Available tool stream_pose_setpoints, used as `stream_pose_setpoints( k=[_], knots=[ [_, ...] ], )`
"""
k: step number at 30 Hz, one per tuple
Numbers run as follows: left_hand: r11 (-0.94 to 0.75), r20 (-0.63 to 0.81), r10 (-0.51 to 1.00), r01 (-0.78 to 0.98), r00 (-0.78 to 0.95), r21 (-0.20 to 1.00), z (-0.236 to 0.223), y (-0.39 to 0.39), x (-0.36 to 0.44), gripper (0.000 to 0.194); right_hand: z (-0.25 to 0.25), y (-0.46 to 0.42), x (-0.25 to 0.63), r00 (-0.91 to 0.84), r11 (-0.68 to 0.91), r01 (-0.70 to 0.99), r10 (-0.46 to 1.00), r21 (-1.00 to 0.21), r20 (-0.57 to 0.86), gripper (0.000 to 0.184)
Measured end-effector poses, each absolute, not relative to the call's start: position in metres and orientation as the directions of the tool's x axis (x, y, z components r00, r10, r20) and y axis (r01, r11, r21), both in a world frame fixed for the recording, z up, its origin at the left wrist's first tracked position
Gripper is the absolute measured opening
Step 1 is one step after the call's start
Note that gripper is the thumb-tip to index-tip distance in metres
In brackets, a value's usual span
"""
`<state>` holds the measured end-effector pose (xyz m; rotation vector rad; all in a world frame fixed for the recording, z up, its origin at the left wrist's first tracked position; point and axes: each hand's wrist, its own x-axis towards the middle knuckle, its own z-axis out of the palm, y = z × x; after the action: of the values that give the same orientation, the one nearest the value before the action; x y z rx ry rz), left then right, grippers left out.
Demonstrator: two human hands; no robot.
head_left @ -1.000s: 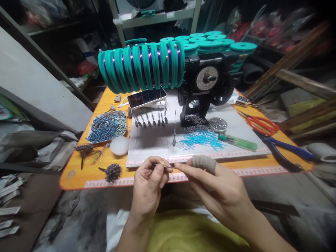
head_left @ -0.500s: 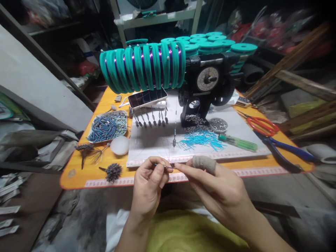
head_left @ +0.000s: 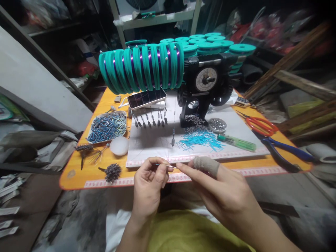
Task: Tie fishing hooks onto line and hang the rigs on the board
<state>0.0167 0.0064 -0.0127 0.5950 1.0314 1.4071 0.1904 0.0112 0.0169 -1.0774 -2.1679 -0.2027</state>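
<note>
My left hand [head_left: 148,183] is closed in a pinch on a thin needle-like rod [head_left: 171,166], with a bit of blue [head_left: 157,164] beside its fingers. The rod's silvery end points right and meets the index fingertip of my right hand [head_left: 217,185]. That hand's fingers are drawn together, its thumb mostly hidden, and a grey cloth sleeve covers one finger; anything it grips is too small to make out. Just beyond hangs a thin line with a small dark weight [head_left: 173,141]. Light-blue thin sticks [head_left: 201,140] lie piled on the white board [head_left: 149,145].
Purple-wound teal spools [head_left: 141,68] sit on a black geared machine [head_left: 198,89]. Around it are a phone [head_left: 147,98], a tray of dark-blue pieces [head_left: 107,127], a dish of metal bits [head_left: 217,124], a green tube [head_left: 237,142], orange scissors [head_left: 262,126] and blue-handled pliers [head_left: 291,148].
The hands have parted slightly, so more of the thin rod shows between them. My right hand has shifted a little to the right. The view has moved slightly.
</note>
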Motion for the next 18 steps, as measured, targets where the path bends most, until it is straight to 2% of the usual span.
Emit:
stream_pose_setpoints(
  k=[7,10,13,16,18],
  knots=[
    [0.158,-0.24,0.963,-0.464,-0.122,0.872,-0.0145,0.0074,0.0157,0.031,0.0136,0.0086,0.1931,-0.438,0.65,0.759,0.555,-0.04,0.707,0.037],
    [0.171,-0.257,0.958,-0.461,-0.129,0.871,-0.0138,0.0079,0.0165,0.033,0.0121,0.0088,0.1942,-0.44,0.644,0.765,0.551,-0.025,0.709,0.038],
    [0.181,-0.268,0.954,-0.449,-0.138,0.875,-0.0126,0.0077,0.0175,0.036,0.0135,0.0113,0.1948,-0.446,0.66,0.747,0.588,-0.081,0.675,0.037],
    [0.186,-0.259,0.958,-0.421,-0.123,0.888,-0.0106,0.0078,0.0178,0.036,0.0165,0.0143,0.1947,-0.46,0.676,0.701,0.673,-0.228,0.579,0.037],
    [0.187,-0.247,0.963,-0.4,-0.104,0.897,-0.0094,0.008,0.0174,0.036,0.0172,0.0151,0.1943,-0.457,0.676,0.681,0.693,-0.282,0.558,0.036]
  ],
)
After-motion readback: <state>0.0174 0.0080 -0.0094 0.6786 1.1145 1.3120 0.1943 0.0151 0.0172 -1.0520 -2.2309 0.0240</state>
